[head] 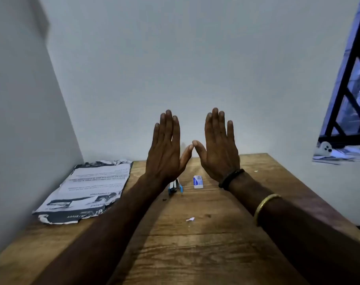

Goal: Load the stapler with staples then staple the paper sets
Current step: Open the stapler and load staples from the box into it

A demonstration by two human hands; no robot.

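Observation:
My left hand [167,149] and my right hand [218,147] are raised above the table with backs toward me, fingers straight, thumb tips almost touching. Both hold nothing. A small blue stapler [175,187] lies on the wooden table [195,254] just below my left wrist, partly hidden by it. A small white and blue staple box [198,181] lies to its right, under my right hand. A stack of printed paper sheets [86,190] with torn edges lies at the table's left side against the wall.
White walls close the table at the back and the left. A window with a dark grille [351,89] is at the upper right. A tiny white paper scrap [190,219] and a dark crumb [164,200] lie on the wood.

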